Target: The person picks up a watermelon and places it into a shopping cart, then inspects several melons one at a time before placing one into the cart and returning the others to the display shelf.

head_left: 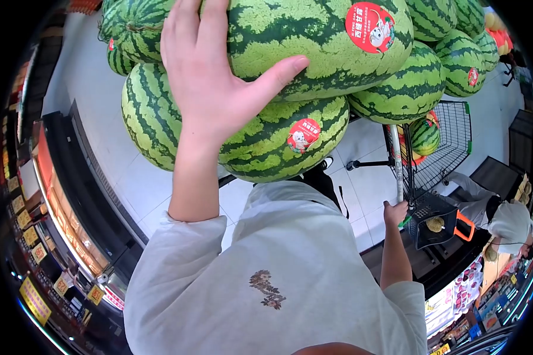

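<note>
My left hand [204, 77] lies flat on a large striped watermelon [320, 35] at the top of a pile, fingers spread and thumb pointing right. That watermelon carries a round red sticker [370, 27]. Below it sits another watermelon [290, 139] with a similar sticker, and one more watermelon [148, 112] shows left of my wrist. Lower right, my right hand [395, 212] is closed round the shopping cart handle [398, 171]. Inside the wire cart [453, 133] a small watermelon [424, 137] is visible.
More watermelons [456, 62] are stacked to the right. Beside the cart handle is a dark basket [423, 219] with an orange handle and a spiky, durian-like fruit [435, 224]. Another person [506, 225] bends at the far right. Store shelves [47, 254] with price tags line the left.
</note>
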The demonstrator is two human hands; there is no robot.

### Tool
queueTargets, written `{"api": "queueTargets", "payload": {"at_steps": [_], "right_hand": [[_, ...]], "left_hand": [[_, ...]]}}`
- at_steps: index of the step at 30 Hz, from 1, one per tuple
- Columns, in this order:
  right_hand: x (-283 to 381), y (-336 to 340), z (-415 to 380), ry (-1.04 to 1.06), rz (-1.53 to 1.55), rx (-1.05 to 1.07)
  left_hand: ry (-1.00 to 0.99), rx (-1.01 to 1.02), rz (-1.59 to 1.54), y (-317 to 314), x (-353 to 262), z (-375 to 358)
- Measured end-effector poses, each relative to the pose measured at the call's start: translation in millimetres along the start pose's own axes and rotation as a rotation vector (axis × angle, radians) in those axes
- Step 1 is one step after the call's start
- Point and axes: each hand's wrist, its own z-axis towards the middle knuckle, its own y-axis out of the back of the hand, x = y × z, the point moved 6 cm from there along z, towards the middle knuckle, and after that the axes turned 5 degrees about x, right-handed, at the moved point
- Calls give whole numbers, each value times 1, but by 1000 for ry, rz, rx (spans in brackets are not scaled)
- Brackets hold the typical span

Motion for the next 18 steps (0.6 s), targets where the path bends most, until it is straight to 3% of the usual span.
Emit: {"api": "queueTargets", "payload": {"at_steps": [6,10,18], "right_hand": [[-7,-4,0,-17,7,0],[1,-7,8,1,38,19],[0,-4,6,-6,37,21]], "left_hand": [[-23,-150,-115,-1,6,1],[98,-87,-290,16,13,12],[20,-160,-234,12,13,7]]}}
